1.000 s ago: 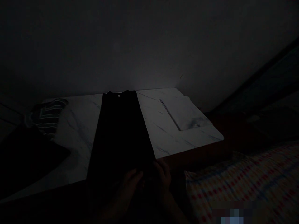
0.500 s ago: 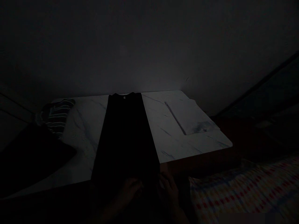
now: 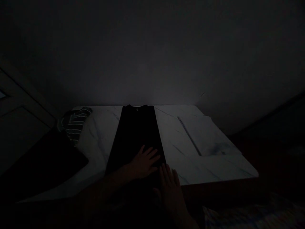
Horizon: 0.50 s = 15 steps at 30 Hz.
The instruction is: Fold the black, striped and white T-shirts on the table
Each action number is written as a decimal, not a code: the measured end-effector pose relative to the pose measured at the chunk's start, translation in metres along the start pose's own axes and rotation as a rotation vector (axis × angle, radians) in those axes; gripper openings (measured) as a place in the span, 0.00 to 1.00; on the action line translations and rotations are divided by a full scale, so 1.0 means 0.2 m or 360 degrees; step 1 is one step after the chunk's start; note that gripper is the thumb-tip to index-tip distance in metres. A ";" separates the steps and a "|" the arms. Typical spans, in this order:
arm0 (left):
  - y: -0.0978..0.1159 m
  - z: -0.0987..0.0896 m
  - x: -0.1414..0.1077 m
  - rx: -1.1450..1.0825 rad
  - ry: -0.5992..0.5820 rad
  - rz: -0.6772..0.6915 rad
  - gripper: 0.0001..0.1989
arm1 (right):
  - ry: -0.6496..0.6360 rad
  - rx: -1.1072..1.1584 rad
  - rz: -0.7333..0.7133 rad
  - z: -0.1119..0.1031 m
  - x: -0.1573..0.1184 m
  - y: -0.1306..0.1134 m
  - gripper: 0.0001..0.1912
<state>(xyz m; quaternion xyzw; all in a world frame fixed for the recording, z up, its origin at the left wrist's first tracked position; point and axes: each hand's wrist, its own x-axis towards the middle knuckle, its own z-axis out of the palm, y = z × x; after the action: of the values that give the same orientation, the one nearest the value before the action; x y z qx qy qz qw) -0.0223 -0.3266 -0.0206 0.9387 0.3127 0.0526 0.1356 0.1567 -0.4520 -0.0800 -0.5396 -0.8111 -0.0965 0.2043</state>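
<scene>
A long black garment [image 3: 137,133] lies on the marble-patterned table [image 3: 190,171], its neck with a small light label at the far edge. My left hand [image 3: 145,162] rests on the garment with its fingers spread and holds nothing. Against the garment's right edge, near the front of the table, my right hand [image 3: 170,183] lies with its fingers stretched out and nothing in it. The garment's near end is lost in the dark.
At the left are a striped dark cloth [image 3: 76,124] and a black cloth [image 3: 52,159]. A flat pale sheet or folder [image 3: 209,136] lies on the table's right part. A patterned fabric [image 3: 250,219] shows at the bottom right; a wall stands behind.
Both hands have moved forward from the garment's near end, and their fingers have opened out. The view has shifted, so the table appears lower and further right.
</scene>
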 end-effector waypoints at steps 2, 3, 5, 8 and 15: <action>-0.06 -0.01 0.07 0.0046 0.0018 0.0004 0.29 | -0.0020 -0.0038 0.0038 0.00 -0.02 -0.02 0.42; -0.09 -0.02 0.11 0.0067 0.0049 -0.0007 0.28 | -0.0029 -0.0045 0.0070 0.00 -0.04 -0.03 0.42; -0.15 -0.05 0.21 0.0105 0.0078 -0.0044 0.29 | -0.0036 -0.0054 0.0133 0.01 -0.06 -0.05 0.43; -0.24 -0.06 0.35 0.0132 -0.0024 -0.0046 0.31 | 0.0020 -0.0082 0.0142 0.05 -0.09 -0.05 0.45; -0.43 -0.06 0.55 0.0186 0.0041 -0.0159 0.30 | 0.0260 -0.0174 -0.0053 0.25 -0.17 0.06 0.43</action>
<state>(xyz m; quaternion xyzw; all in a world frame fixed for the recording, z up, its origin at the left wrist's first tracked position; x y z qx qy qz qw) 0.0150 -0.1919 -0.0326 0.9274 0.3635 0.0396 0.0790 0.1672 -0.4571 -0.1416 -0.5268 -0.7940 -0.1878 0.2383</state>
